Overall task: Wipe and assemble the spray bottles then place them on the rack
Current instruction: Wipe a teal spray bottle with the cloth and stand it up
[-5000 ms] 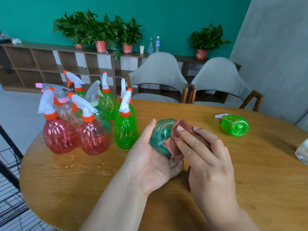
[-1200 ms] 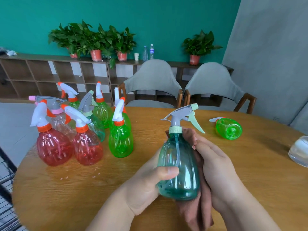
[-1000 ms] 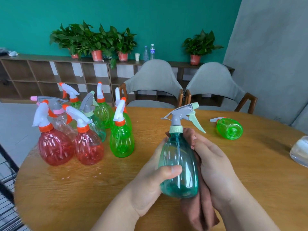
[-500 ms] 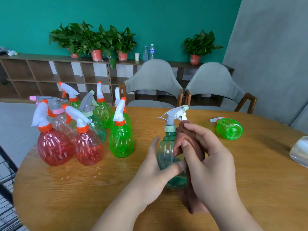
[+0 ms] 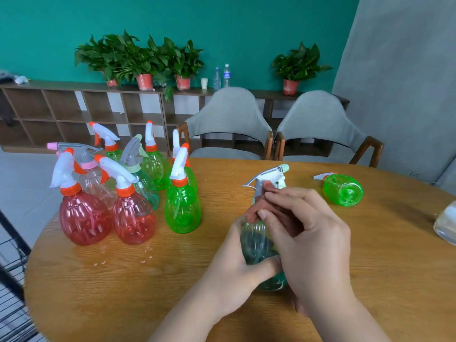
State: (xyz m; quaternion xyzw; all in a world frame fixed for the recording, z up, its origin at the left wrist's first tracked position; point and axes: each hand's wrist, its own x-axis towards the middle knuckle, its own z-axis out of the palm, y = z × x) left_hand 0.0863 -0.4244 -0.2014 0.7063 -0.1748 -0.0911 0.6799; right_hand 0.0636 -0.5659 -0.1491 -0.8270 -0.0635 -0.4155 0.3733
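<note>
Here's the left grip (image 5: 237,264) curled round the belly of the upright bottle (image 5: 254,243), right grip (image 5: 311,235) pinching the cloth (image 5: 255,206) onto its neck just above (rack (image 5: 15,234) off left, nearer the left grip).

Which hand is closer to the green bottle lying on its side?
Right. The right hand, holding the cloth on the teal bottle, lies nearer the green bottle; the left hand grips the teal bottle's far side.

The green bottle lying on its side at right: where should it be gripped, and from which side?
I'd take the green bottle round its wide body, from above: it lies flat, base toward the camera, spray head pointing away, so the neck is harder to reach.
</note>
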